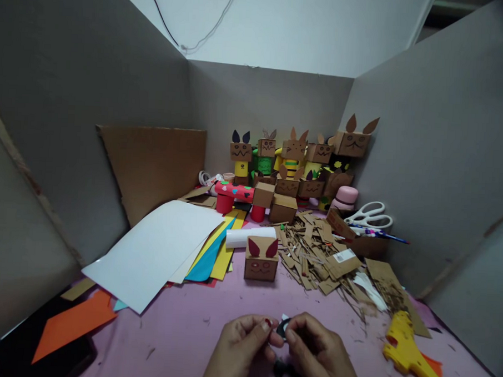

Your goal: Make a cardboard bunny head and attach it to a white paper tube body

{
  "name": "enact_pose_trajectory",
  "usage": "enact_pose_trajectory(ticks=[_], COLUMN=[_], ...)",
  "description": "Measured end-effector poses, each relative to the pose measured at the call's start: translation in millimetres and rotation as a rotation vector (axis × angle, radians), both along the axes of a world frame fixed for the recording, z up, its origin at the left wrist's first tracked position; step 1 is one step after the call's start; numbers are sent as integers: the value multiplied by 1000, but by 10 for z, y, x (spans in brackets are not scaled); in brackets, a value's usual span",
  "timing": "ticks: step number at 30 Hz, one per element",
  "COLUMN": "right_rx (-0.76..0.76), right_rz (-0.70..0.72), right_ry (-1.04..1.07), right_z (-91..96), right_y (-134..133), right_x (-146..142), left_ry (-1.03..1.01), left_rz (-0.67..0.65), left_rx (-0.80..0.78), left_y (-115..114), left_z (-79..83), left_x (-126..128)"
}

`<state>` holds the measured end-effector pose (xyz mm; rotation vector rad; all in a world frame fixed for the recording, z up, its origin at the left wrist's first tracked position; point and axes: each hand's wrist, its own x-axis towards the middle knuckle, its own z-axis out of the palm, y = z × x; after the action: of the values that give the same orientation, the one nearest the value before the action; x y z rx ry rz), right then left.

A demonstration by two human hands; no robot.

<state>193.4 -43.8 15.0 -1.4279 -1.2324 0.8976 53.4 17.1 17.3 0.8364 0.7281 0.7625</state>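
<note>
My left hand and my right hand meet at the bottom middle, low over the pink tabletop. Both pinch one small black and white paper piece between their fingertips. A tiny red bit shows at my left fingertips; I cannot make out what it is. A dark object lies under my wrists, mostly hidden. Just beyond my hands stands a cardboard box head with red ears and a drawn face.
Sheets of white, yellow, blue and orange paper lie at left. Cardboard scraps pile at right, with a yellow glue gun and scissors. Several box figures line the back; grey boards wall in the space.
</note>
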Motion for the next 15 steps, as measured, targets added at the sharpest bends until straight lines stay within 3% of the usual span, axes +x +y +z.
enact_pose_trajectory(ticks=[9, 15], right_rx=[30, 135], right_rz=[13, -57], right_ry=[-54, -119], right_z=[-16, -17], right_y=[-2, -11], right_x=[9, 24], left_ry=[-5, -9], left_rz=[82, 29], left_rx=[-171, -193], left_y=[34, 17], left_z=[-7, 9], left_x=[19, 29])
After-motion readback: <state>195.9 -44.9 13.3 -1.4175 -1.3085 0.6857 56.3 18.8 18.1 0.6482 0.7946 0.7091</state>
